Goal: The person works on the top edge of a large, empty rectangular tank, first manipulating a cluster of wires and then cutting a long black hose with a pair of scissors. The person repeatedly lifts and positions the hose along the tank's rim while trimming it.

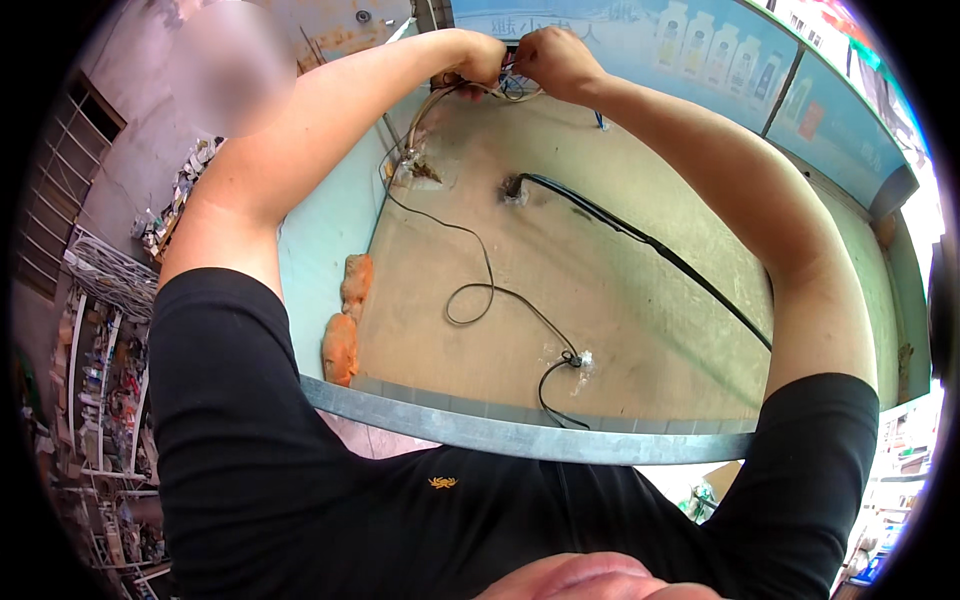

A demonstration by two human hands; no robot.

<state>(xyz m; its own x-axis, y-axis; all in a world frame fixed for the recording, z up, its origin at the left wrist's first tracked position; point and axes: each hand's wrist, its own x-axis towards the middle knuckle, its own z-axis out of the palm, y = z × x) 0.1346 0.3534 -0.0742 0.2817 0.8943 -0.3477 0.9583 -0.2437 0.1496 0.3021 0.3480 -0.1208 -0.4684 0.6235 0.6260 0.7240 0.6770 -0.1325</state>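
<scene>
Both hands reach to the far corner of a shallow panelled enclosure. My left hand (478, 62) has its fingers curled among a bundle of cables (435, 105); what it grips is partly hidden. Just right of it, my right hand (550, 62) pinches thin wires (516, 85) at the same spot. A thin black cable (488, 262) loops across the beige inner panel (630, 340) to a small knot (572, 357) near the front. A thick black cable (660, 250) runs diagonally from a hole in the middle.
A metal rim (500, 440) crosses in front of my torso. Orange lumps (341, 350) line the left wall (310, 300). A printed blue panel (700, 70) forms the back. Cluttered shelves (110, 380) and coiled cable (105, 270) lie below at left. A blurred patch (230, 65) sits at upper left.
</scene>
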